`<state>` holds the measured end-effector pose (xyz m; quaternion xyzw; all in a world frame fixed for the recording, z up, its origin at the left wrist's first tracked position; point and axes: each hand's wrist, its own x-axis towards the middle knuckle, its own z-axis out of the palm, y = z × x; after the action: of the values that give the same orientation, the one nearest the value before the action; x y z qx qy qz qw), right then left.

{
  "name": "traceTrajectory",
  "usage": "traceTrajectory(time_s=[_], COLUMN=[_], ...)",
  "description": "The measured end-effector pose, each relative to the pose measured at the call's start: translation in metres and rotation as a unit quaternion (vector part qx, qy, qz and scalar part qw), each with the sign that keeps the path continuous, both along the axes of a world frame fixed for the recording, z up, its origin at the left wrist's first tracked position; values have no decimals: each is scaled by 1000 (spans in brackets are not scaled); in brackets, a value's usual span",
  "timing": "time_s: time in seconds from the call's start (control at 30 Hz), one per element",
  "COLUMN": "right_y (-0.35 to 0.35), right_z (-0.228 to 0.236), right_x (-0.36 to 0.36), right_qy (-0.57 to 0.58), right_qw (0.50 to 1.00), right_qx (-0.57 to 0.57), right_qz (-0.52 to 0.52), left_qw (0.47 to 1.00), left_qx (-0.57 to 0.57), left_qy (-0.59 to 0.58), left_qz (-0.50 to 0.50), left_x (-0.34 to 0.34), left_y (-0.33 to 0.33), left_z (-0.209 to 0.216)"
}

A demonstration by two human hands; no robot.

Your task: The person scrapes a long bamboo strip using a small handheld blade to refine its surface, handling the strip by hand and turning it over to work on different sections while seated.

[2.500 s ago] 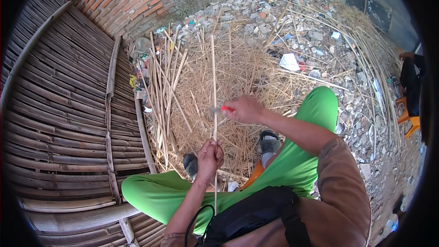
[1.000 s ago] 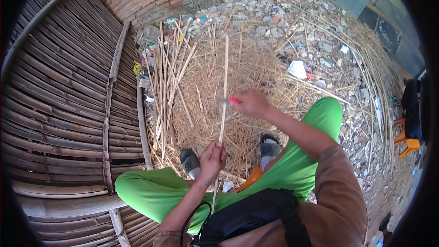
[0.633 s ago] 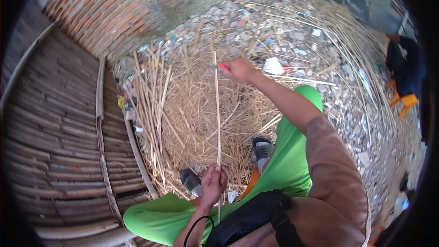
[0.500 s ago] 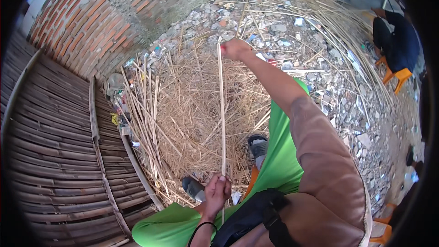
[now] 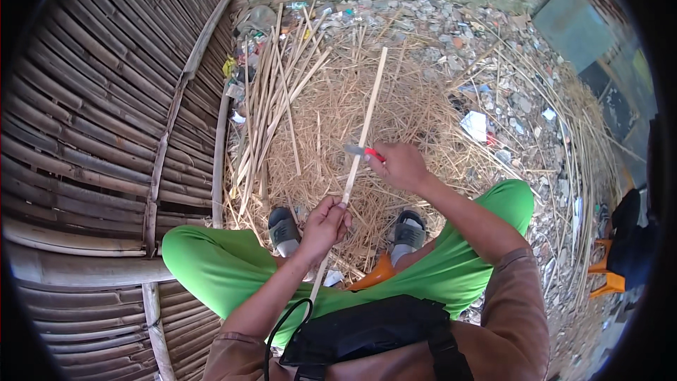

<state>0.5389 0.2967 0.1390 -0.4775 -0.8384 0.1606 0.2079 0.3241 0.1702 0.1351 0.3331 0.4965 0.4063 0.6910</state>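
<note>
A long, pale bamboo strip (image 5: 371,102) runs upward and away from my lap, tilted slightly to the right. My left hand (image 5: 326,224) is closed around its lower part, between my knees. In my right hand (image 5: 400,166) is a knife (image 5: 374,154) with a red handle, gripped in the fist. Its short grey blade lies across the strip, a little above my left hand. The strip's lower end passes down over my green trousers toward the black bag at my waist.
Thin shavings (image 5: 310,127) cover the ground before my feet. Several cut strips (image 5: 271,99) lean at the left beside a bamboo slat wall (image 5: 92,134). Rubble and long bamboo lengths (image 5: 575,120) lie at the right. A person sits there near an orange stool (image 5: 605,279).
My right hand has come back from the strip's far end toward my left hand, bringing the knife. My view has turned, and the strip now tilts to the right.
</note>
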Motion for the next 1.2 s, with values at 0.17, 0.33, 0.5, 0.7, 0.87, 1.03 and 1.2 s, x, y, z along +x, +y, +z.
traceTrajectory(time_s=[0.17,0.33,0.5,0.7,0.87,1.03,1.2], right_y=[-10,8,26,61,39,43,34], right_z=[-9,4,-25,-28,-24,-17,-4], right_x=[-13,-7,6,46,38,43,76], right_qy=[13,-40,23,109,107,147,170], right_qw=[996,999,999,972,975,970,964], right_qx=[48,-26,2,-19,-58,-46,-30], right_qz=[78,17,-43,-209,-188,-186,-202], left_qw=[1000,999,999,977,862,838,939], left_qx=[-1,16,17,127,402,441,301], left_qy=[15,36,34,158,242,193,-85], left_qz=[27,17,-7,66,193,257,145], left_x=[-4,-6,-14,-42,-103,-158,-139], left_y=[-3,-12,-11,18,105,142,134], left_z=[5,-1,3,61,192,265,221])
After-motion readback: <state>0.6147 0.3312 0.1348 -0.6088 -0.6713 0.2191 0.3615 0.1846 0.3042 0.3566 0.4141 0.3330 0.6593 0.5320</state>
